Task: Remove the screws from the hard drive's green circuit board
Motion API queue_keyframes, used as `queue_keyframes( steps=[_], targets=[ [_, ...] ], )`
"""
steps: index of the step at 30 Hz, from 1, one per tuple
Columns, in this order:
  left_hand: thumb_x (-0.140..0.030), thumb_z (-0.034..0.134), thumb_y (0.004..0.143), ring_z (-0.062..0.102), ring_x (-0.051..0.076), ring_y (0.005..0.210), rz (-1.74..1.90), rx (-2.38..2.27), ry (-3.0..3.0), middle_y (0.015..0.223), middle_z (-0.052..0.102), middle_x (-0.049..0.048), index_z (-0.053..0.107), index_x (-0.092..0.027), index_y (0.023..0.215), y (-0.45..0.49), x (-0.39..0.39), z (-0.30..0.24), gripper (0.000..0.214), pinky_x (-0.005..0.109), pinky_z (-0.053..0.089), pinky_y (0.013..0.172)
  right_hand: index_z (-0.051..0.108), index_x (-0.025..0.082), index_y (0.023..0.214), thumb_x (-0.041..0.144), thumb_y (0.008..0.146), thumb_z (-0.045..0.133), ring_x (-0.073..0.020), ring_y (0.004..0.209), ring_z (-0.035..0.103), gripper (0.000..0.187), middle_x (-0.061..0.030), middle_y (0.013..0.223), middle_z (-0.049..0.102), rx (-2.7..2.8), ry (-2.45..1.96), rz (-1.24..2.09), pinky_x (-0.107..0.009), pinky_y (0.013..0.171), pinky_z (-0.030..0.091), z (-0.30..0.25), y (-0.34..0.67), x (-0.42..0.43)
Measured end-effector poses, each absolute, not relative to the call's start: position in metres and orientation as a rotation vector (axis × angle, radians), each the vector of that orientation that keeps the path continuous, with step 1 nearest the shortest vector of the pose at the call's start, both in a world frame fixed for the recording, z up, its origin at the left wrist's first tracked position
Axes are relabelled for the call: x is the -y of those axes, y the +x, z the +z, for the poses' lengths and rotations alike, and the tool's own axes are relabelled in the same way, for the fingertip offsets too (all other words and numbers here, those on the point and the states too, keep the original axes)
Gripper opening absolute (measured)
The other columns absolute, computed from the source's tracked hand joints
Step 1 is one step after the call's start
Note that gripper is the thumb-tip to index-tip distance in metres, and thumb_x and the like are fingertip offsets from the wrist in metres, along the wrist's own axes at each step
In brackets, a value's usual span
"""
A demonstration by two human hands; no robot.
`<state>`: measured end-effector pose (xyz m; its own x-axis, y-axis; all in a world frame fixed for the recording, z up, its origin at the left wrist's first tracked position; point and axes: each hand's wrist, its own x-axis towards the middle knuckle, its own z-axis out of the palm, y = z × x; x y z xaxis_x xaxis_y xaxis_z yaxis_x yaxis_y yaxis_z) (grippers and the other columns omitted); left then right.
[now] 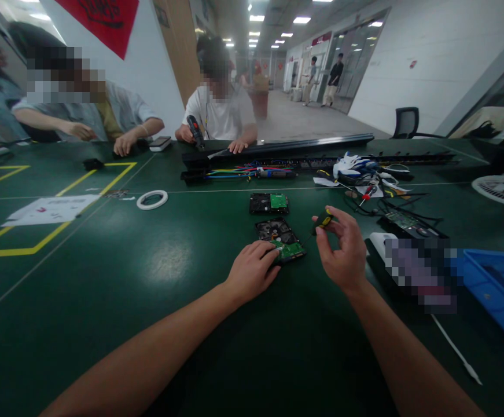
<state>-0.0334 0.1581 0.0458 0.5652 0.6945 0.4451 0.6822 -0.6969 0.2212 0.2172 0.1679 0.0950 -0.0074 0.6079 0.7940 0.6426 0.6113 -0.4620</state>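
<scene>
On the nearer drive, left fingers lie bent.

Tabletop: smooth, with a soft gloss where light pools
Nearer drive: metal-looking casing, dull sheen
Tool handle: plastic-looking, fairly matt
Blue tray: smooth plastic, faint shine
Printed sheet: flat matt paper
White-and-blue bundle: wrinkled, cloth-like
White shirt: soft matt cloth
Long rail: smooth, glossy along the top; metal or plastic unclear
</scene>
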Motion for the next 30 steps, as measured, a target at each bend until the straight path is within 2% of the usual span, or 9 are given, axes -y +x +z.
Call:
queue_keyframes(
  steps=[6,12,18,25,30],
  targets=[
    [-0.031,0.066,0.1,0.061,0.032,0.129,0.825,-1.207,2.763,0.137,0.065,0.0116,0.064,-0.021,0.133,-0.0333,-0.1578,0.0452,0.034,0.053,0.057,0.106,0.054,0.031,0.147,0.02,0.093,0.072,-0.024,0.103,0.072,0.058,-0.0098,0.128,0.063,1.675,-1.05,-0.198,-0.043,0.082,0.071,0.099,0.2172,-0.1665],
    [-0.031,0.066,0.1,0.061,0.032,0.13,0.819,-1.2,2.768,0.137,0.065,0.012,0.063,-0.021,0.134,-0.0336,-0.1579,0.0453,0.035,0.053,0.057,0.106,0.052,0.028,0.149,0.017,0.094,0.067,-0.025,0.108,0.073,0.058,-0.0118,0.137,0.059,1.67,-1.049,-0.129,-0.046,0.088,0.07,0.0973,0.218,-0.1667],
    [-0.032,0.066,0.1,0.061,0.032,0.13,0.823,-1.203,2.761,0.138,0.065,0.0119,0.063,-0.021,0.135,-0.034,-0.1581,0.0445,0.037,0.053,0.057,0.105,0.056,0.031,0.146,0.02,0.093,0.072,-0.0237,0.102,0.072,0.056,-0.0098,0.13,0.061,1.676,-1.048,-0.166,-0.043,0.08,0.072,0.1022,0.2179,-0.1642],
    [-0.031,0.067,0.099,0.061,0.032,0.13,0.843,-1.192,2.766,0.138,0.065,0.0119,0.063,-0.022,0.135,-0.0339,-0.1587,0.0437,0.037,0.054,0.058,0.104,0.052,0.03,0.148,0.017,0.094,0.067,-0.0258,0.112,0.072,0.057,-0.0108,0.14,0.059,1.661,-1.025,-0.056,-0.047,0.091,0.07,0.0981,0.2203,-0.1667],
    [-0.031,0.066,0.1,0.061,0.032,0.129,0.836,-1.192,2.768,0.137,0.065,0.0119,0.064,-0.021,0.134,-0.0333,-0.1581,0.0456,0.035,0.052,0.058,0.105,0.057,0.032,0.143,0.019,0.091,0.074,-0.0242,0.104,0.071,0.056,-0.0086,0.129,0.062,1.669,-1.03,-0.165,-0.044,0.083,0.07,0.1005,0.2205,-0.166]
  ],
)
